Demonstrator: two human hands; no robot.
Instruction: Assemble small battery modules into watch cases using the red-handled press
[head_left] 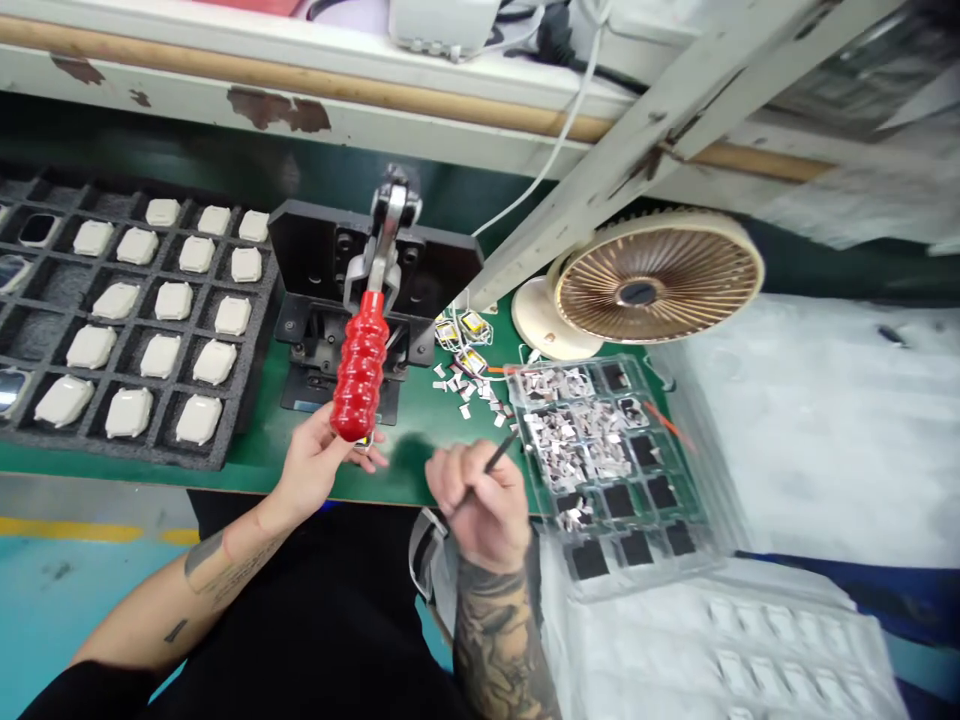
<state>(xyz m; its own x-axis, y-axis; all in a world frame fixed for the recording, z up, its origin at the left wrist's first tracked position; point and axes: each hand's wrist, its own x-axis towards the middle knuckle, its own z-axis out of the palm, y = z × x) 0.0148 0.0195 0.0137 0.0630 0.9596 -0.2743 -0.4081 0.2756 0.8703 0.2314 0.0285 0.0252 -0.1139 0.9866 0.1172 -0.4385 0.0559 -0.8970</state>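
Note:
My left hand (319,460) is at the table's front edge, just below the red ribbed handle (358,370) of a toggle clamp. Its fingers are closed around a small part with a yellow patch (365,441), mostly hidden behind the handle. The clamp stands on a black metal fixture (307,255). To the right, my right hand (484,495) is closed on a thin dark pointed tool (501,450), its tip up and to the right beside a clear compartment tray (541,500). Small white pieces (465,410) lie scattered on the green table beyond this hand.
At left, a grey foam tray (244,400) holds several white square cases (161,355). A few yellow-and-white framed parts (474,325) lie near a cream fan (652,280). A slanted white post (570,220) rises behind. Translucent plastic trays (810,430) cover the right side.

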